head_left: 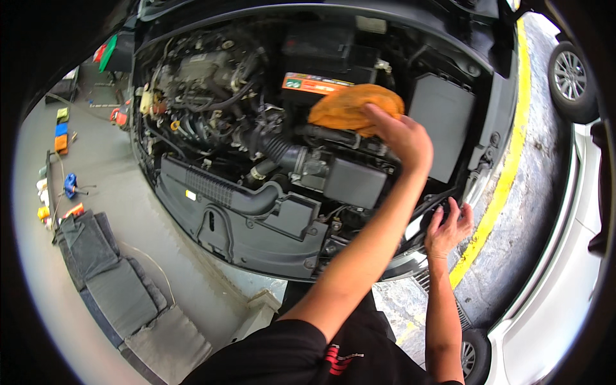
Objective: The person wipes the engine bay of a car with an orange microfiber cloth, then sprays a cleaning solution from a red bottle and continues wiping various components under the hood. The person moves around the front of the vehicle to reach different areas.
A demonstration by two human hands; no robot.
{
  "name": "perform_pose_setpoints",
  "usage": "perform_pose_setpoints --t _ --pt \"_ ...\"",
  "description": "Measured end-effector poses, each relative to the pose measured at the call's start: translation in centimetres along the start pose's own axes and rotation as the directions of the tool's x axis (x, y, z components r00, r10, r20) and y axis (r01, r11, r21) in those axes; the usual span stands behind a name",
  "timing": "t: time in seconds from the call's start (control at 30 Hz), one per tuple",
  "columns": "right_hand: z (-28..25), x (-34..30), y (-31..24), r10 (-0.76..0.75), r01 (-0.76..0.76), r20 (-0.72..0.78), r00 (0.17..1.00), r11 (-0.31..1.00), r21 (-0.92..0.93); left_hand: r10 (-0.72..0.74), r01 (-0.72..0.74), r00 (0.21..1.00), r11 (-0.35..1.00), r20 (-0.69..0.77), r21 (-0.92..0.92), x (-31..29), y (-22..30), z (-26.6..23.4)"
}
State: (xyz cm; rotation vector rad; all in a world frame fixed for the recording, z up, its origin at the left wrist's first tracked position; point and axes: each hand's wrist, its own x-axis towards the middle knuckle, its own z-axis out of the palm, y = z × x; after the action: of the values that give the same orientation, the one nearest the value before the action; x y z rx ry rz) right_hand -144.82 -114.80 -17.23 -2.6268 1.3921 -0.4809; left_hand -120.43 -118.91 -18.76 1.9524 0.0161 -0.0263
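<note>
My left hand (405,137) reaches across the engine bay and grips an orange cloth (351,108). Most of its fingers are hidden by the cloth, which is bunched up and looks stained. Just behind the cloth is the black battery (314,84) with an orange label on its side. A large grey lidded box (443,122) lies to the right of my left hand. My right hand (449,232) rests at the front right corner of the car by the headlight (410,230), fingers apart and slightly bent, holding nothing I can see.
The engine (205,74) fills the left of the bay, with a ribbed intake hose (282,151) and air box (355,183) before it. A black front cover (218,221) runs along the near edge. Dark padded mats (125,289) lie at left; a white car (552,308) stands at right.
</note>
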Motion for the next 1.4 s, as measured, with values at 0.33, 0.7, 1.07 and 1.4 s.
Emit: perform_pose_setpoints --t 0.33,0.7,1.07,1.4 --pt "0.1 0.1 -0.1 -0.021 0.021 -0.02 1.0 1.0 0.003 -0.547 0.35 0.814 0.731 -0.196 -0.586 15.2 0.3 -9.0" --pt "-0.1 0.0 -0.1 0.002 -0.001 0.021 1.0 0.998 -0.058 -0.623 0.451 0.731 0.136 0.278 -0.882 15.1 0.2 -8.0" --pt "0.0 0.3 -0.1 -0.043 0.045 -0.07 0.997 0.998 0.038 -0.82 0.577 0.506 0.092 0.267 -0.812 12.9 -3.1 -3.6" --pt "-0.2 0.3 -0.3 0.014 -0.009 -0.07 0.997 0.998 0.067 0.263 0.013 0.878 0.821 0.4 -0.57 9.3 6.8 -19.4"
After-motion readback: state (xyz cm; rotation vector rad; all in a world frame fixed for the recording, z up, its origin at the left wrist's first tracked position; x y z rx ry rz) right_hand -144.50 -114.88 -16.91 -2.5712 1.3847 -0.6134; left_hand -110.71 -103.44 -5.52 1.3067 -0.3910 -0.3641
